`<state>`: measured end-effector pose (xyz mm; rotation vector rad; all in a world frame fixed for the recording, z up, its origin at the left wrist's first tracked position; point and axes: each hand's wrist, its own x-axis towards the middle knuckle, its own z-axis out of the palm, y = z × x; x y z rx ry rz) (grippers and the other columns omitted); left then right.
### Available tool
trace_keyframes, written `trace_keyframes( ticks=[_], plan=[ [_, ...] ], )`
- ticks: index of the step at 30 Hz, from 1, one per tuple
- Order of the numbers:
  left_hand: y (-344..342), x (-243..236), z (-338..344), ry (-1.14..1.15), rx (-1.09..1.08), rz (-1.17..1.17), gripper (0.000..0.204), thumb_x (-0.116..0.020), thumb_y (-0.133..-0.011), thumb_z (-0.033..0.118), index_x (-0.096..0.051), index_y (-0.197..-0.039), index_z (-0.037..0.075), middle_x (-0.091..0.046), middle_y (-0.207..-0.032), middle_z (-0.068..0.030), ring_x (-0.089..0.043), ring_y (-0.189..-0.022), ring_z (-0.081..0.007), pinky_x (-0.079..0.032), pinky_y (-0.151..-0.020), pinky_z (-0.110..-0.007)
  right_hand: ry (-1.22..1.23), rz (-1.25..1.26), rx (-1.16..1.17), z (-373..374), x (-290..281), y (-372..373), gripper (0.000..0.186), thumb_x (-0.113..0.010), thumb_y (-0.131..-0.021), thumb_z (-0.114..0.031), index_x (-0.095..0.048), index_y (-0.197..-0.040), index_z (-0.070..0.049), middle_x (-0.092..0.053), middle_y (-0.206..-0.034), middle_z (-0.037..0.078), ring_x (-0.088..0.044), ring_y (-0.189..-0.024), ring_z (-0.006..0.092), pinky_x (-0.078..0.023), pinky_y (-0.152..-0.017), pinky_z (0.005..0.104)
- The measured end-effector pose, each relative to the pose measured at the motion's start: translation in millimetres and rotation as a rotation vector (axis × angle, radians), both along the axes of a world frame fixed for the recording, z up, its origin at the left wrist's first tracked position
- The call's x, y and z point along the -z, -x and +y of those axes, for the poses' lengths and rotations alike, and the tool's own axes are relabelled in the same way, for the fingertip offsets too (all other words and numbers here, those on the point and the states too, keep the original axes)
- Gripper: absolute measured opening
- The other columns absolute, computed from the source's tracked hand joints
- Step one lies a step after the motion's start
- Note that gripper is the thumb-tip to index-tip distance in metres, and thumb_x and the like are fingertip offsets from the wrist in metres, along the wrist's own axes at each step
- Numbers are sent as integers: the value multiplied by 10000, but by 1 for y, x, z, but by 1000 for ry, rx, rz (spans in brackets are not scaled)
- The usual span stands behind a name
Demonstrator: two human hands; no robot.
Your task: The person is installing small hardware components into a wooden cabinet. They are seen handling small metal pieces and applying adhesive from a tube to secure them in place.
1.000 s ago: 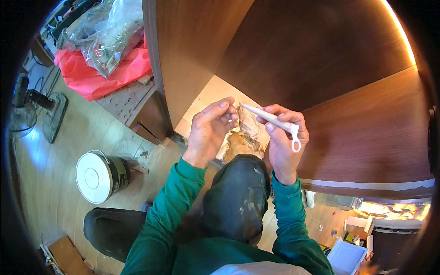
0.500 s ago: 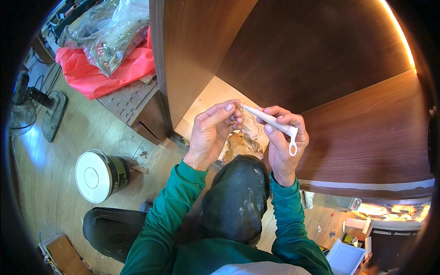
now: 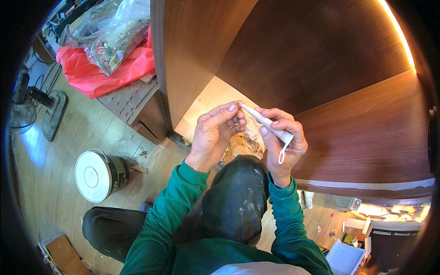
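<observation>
A slim white tapered nozzle (image 3: 265, 120) with a ring-shaped tab (image 3: 282, 158) dangling from its wide end is held in my right hand (image 3: 288, 144). Thumb and fingers wrap round its wider part. The narrow tip points up and left toward my left hand (image 3: 214, 130), where thumb and index finger pinch together right at it. Whether those fingers hold the tip itself or some small bit on it is hard to make out. Below both hands, a crumpled brownish plastic bag (image 3: 240, 144) lies on the pale cabinet base, in front of my knee.
Dark wood cabinet panels (image 3: 362, 133) rise ahead and to the right, with a lit strip along the upper right. On the left stand a lidded white bucket (image 3: 93, 176), a perforated step (image 3: 130, 103) under red and clear plastic, and a fan (image 3: 52, 110). A white tray (image 3: 346, 257) lies lower right.
The nozzle has turned in my right hand, its wide end and ring tab swinging slightly left and down. My left fingers stay by the tip, with a slight shift.
</observation>
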<state>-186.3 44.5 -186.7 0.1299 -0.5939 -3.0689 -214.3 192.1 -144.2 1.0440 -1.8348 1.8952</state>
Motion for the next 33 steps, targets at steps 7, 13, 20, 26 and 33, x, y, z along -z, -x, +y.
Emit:
trace_keyframes(
  ticks=[7,13,20,26,33],
  plan=[
    [-1,-3,-2,-6,12,8,241,-582,-981,171,-630,-1142,-2,-664,-868,-44,-634,-834,-156,-525,-795,-336,-31,38,24,-3,1,-1,213,-680,-831,106,-577,-971,-17,-656,-1086,203,-659,-1073,299,-527,-926,381],
    [-2,-3,-2,-11,11,20,234,-585,-978,174,-638,-1132,5,-665,-871,-37,-634,-835,-148,-530,-796,-340,-51,78,45,-5,0,-1,212,-681,-827,108,-578,-964,-16,-660,-1083,214,-663,-1067,301,-532,-912,377],
    [-1,-5,-4,-20,13,22,224,-587,-975,173,-644,-1118,10,-657,-869,-39,-625,-820,-147,-531,-793,-341,-79,155,77,-9,1,1,227,-683,-805,123,-581,-952,-18,-668,-1059,214,-677,-1047,310,-544,-893,384],
    [-1,-4,-5,-27,10,7,214,-587,-976,174,-646,-1100,10,-652,-870,-38,-622,-834,-149,-530,-787,-339,-58,178,91,-13,3,4,243,-692,-788,127,-584,-945,-24,-674,-1039,207,-687,-1026,318,-550,-887,393],
    [0,-4,-6,-23,7,-4,213,-585,-978,173,-645,-1097,7,-653,-866,-42,-624,-828,-155,-532,-783,-334,-68,199,113,-13,1,2,234,-695,-789,120,-586,-935,-27,-675,-1035,208,-691,-1016,316,-554,-876,390]
  ],
)
